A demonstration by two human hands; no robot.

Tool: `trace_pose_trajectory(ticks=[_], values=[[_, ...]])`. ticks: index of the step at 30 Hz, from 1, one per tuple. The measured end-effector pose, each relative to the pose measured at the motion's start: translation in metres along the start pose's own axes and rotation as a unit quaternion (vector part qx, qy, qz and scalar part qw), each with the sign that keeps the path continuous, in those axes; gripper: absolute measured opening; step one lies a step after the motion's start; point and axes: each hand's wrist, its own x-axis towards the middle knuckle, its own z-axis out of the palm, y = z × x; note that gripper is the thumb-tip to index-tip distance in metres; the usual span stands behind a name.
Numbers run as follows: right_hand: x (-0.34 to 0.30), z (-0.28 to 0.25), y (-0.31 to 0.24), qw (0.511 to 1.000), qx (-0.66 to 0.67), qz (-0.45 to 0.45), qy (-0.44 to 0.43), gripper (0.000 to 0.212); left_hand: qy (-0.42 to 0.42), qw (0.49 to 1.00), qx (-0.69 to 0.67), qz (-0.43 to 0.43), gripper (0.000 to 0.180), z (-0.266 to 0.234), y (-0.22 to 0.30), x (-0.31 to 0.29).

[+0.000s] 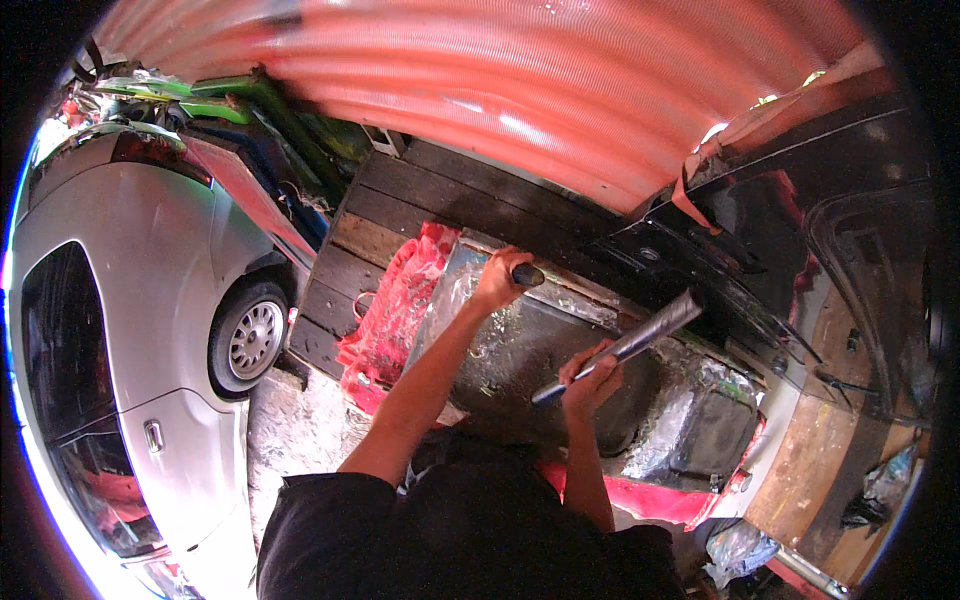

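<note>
A worn car body panel (560,365), dark in the middle with scraped and bare patches around it, lies before me over red cloth (385,325). My left hand (495,284) is above the panel's far left part. Its fingers are closed round a short dark rod-like piece with a blunt round end (528,275); the rest of that piece is hidden in the fist. Over the right half, my right hand (592,380) grips a long silvery metal bar (650,330), bluish at its near end and wider at its far end. The bar slants up to the right.
Dark wooden planks (400,195) lie under and beyond the panel. A silver car (165,240) stands close on the left. Red corrugated sheeting (520,90) rises behind. Black body panels (740,230) crowd the right, above a wooden board (820,460) and a plastic bag (740,550).
</note>
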Motion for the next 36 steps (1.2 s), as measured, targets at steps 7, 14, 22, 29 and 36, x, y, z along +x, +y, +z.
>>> trace_pose_trajectory(ticks=[7, 14, 22, 29, 36], values=[[-0.005, -0.019, 0.099, 0.944, -0.313, 0.035, -0.095, 0.033, -0.015, 0.999, 0.033, -0.015, 0.040, -0.012, -0.006, -0.002], [-0.013, -0.022, 0.047, 0.972, -0.126, 0.199, -0.002, 0.033, 0.028, 0.998, 0.017, 0.047, 0.030, 0.018, 0.013, -0.010], [-0.017, -0.045, 0.037, 0.969, -0.147, 0.199, 0.001, 0.037, 0.004, 1.000, -0.011, 0.022, 0.029, 0.011, 0.014, -0.005], [-0.018, -0.044, 0.029, 0.966, -0.145, 0.213, -0.015, 0.036, 0.049, 0.998, -0.043, -0.002, 0.028, 0.009, 0.007, -0.004], [0.008, -0.003, -0.034, 0.984, -0.153, 0.054, -0.072, 0.037, 0.063, 0.995, -0.071, -0.008, 0.023, 0.006, 0.013, -0.005]])
